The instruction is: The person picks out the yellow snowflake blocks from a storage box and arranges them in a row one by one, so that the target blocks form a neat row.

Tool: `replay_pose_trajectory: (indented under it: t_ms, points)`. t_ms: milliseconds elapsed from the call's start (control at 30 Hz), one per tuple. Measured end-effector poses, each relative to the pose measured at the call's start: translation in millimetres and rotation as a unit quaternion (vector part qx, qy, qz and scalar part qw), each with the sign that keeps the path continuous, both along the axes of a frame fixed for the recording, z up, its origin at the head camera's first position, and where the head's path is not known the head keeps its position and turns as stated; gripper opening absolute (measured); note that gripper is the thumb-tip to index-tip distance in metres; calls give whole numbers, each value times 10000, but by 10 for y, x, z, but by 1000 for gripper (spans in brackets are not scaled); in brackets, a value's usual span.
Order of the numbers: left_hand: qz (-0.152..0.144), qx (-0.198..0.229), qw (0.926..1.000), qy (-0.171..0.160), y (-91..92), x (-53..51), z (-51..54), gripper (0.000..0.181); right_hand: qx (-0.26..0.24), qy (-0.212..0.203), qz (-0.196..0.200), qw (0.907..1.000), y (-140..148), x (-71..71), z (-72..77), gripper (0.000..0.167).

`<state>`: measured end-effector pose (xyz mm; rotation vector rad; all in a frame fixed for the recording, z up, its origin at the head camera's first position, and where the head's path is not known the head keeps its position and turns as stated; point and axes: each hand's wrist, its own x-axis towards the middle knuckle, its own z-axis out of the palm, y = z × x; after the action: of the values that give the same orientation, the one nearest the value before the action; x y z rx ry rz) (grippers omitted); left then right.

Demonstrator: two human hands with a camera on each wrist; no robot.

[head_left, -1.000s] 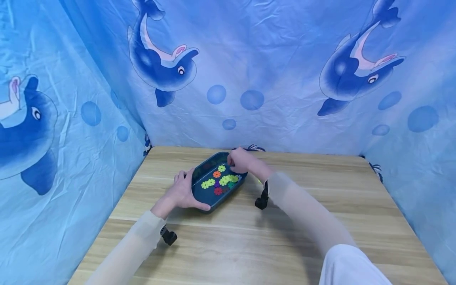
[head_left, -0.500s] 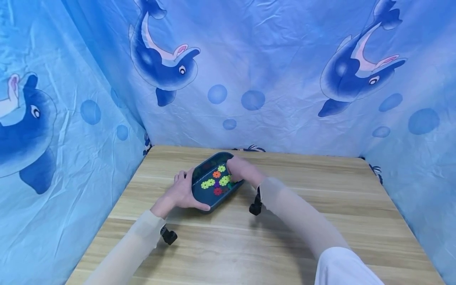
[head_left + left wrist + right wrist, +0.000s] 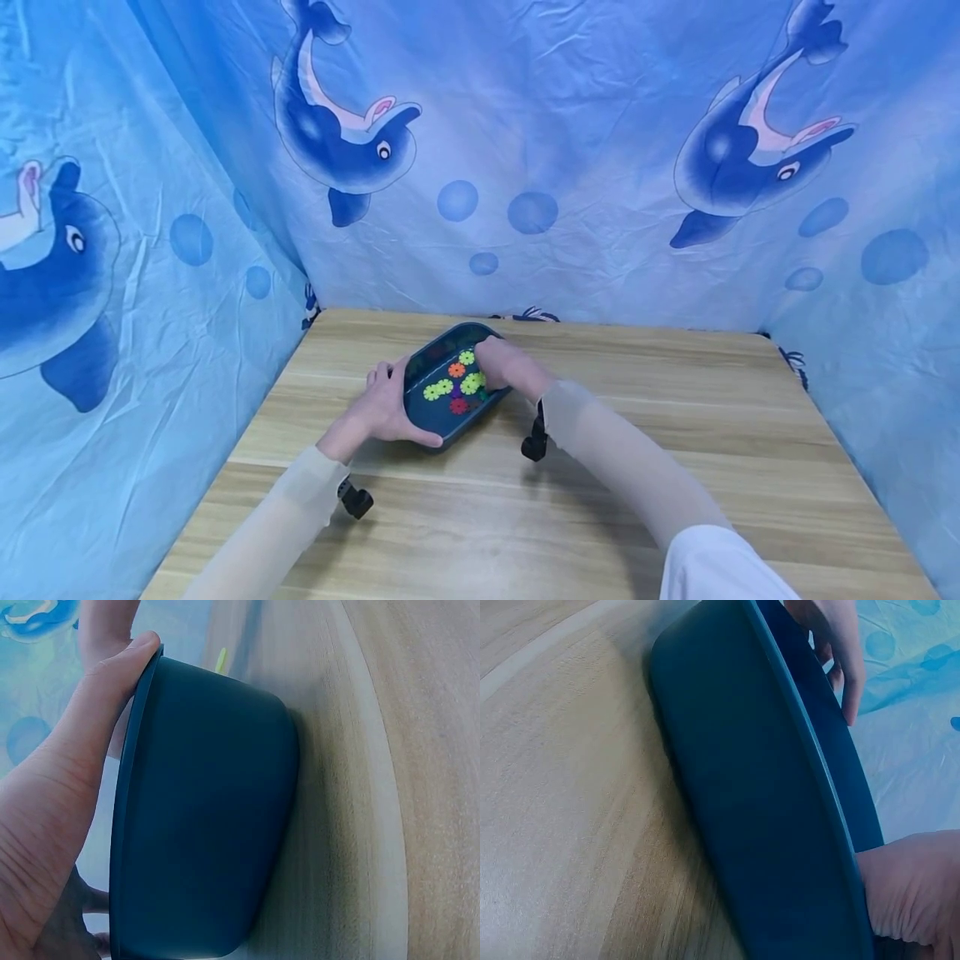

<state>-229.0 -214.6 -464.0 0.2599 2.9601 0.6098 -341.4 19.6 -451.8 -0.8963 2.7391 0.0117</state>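
Observation:
A dark blue-green plastic tub (image 3: 427, 421) stands on the table, with several flower-shaped plastic discs inside: yellow-green (image 3: 432, 391), orange (image 3: 457, 369), red (image 3: 459, 406) and others. My left hand (image 3: 384, 408) holds the tub's left end, thumb over the near rim (image 3: 142, 652) and fingers spread along the far-left side. Over the opposite rim, my right hand (image 3: 506, 367) reaches down among the discs at the tub's right end. Its fingertips are hidden in the head view and behind the wall (image 3: 742, 772) in the right wrist view.
A yellow-green piece (image 3: 221, 661) lies on the table outside the tub; the right arm covers that spot in the head view. Wood tabletop (image 3: 675, 392) extends to the right and front. A blue dolphin-print curtain (image 3: 585, 250) closes off the back and sides.
My right hand has gone from above the tub's right rim down into it, covering the discs at that end. My left hand and the tub have stayed in place.

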Motion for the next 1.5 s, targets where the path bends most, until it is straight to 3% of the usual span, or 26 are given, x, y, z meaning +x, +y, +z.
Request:
replay_pose_trajectory:
  t_ms: [133, 300, 567, 733, 1033, 1300, 1500]
  points:
    - [-27, 11, 10000, 22, -17, -10, 0, 161, -274, -49, 26, 9996, 15, -28, 15, 13]
    - [11, -51, 10000, 1, -36, -10, 10, 162, -692, -175, -14, 9974, 75, -67, 126, 28]
    - [19, 38, 10000, -9, -36, -49, -9, 162, -1348, 25, -369, 9902, 321, -76, 445, 33]
    - [7, -30, 10000, 16, -57, -61, 3, 162, -1448, 197, -709, 9867, 505, -80, 545, 34]
    - [-66, -33, 10000, -19, -14, -53, -35, 163, -1476, 360, -1305, 9797, 908, -119, 543, 35]
    - [48, 24, 10000, 38, -68, 1, -54, 161, -1387, 162, -1347, 9810, 1140, -105, 518, 42]
    - [-76, -16, 10000, 57, -28, -59, -38, 162, -1411, 208, -1541, 9777, 1394, -45, 439, 42]
